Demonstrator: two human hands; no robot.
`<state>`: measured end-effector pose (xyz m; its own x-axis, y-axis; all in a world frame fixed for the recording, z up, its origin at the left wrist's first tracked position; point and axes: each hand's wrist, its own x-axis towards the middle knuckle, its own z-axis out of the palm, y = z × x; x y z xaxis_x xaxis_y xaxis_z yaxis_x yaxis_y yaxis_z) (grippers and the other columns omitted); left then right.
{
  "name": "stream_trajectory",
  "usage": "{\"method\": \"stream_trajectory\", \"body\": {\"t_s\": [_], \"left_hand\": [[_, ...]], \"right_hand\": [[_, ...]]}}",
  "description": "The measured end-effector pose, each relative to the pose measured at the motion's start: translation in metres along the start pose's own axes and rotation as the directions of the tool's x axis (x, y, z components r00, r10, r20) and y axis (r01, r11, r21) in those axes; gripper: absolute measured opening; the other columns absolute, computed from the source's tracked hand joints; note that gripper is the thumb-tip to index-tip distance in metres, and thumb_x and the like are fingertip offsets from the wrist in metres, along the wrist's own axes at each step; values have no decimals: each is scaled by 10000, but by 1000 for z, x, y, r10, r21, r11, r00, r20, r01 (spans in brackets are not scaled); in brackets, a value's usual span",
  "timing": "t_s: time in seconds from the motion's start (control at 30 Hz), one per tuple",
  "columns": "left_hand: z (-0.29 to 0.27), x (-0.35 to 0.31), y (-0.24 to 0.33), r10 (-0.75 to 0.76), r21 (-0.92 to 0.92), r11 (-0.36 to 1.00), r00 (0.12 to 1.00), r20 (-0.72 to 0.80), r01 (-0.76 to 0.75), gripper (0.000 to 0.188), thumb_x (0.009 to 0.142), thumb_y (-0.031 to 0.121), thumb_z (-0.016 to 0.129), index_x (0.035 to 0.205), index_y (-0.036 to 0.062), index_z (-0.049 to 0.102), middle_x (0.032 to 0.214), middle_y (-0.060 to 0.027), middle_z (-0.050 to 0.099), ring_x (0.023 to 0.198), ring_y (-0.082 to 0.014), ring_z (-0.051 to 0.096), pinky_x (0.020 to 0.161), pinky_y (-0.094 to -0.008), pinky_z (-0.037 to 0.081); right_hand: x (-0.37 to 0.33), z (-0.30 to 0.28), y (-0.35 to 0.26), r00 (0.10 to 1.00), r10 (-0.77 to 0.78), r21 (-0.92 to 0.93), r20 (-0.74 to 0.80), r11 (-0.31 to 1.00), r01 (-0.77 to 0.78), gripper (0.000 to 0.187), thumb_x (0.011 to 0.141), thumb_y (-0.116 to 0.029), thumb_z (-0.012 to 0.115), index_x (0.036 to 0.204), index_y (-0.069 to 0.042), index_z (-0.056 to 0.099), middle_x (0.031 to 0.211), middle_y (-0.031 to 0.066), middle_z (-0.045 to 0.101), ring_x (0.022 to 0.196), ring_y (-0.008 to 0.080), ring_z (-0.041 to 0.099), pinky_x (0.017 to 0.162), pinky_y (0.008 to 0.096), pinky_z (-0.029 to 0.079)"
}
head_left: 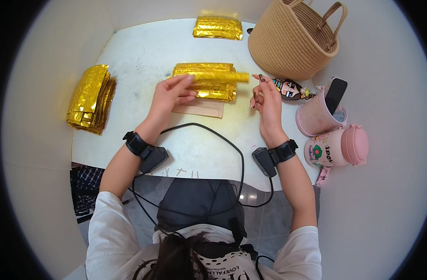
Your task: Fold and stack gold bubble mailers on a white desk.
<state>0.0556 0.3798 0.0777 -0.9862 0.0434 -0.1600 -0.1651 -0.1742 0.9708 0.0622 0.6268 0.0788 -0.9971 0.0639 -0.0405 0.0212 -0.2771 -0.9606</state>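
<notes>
Gold and shiny: pinching a narrow strip (225,76) by one end in the left hand (170,93), seemingly to steady it over a matching stack (218,92); holding the right hand (268,95) half-open, apparently empty, beside the free end; farther out, with a basket (288,49) at the edge, perhaps for elbow room.

The person wore a white short-sleeved T-shirt (111,225) with black lettering (222,268) and spots; the trousers (199,200) were dark grey; two black wrist straps (138,144) each bore a black, angular module (153,161); slim black cables (193,124) ran from both modules.
</notes>
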Motion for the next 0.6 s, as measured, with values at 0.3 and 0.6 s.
{"method": "stream_trajectory", "body": {"t_s": [0.3,0.6], "left_hand": [[-6,-3,9,144,-402,897,981,-130,-185,616,973,203,471,1476,300,130,1349,-148,483,895,-168,632,850,-274,538],[-2,-3,9,113,-141,984,993,38,-107,360,924,154,533,1273,68,509,1223,-66,604,777,-99,637,729,-219,531]], "right_hand": [[-2,6,0,984,-4,-191,176,981,38,283,855,-68,611,1133,-76,557,693,-35,516,545,33,480,509,179,371],[-4,5,7,920,-6,-369,392,915,163,567,771,8,661,1307,-112,518,694,-54,480,550,-2,442,504,165,360]]}}
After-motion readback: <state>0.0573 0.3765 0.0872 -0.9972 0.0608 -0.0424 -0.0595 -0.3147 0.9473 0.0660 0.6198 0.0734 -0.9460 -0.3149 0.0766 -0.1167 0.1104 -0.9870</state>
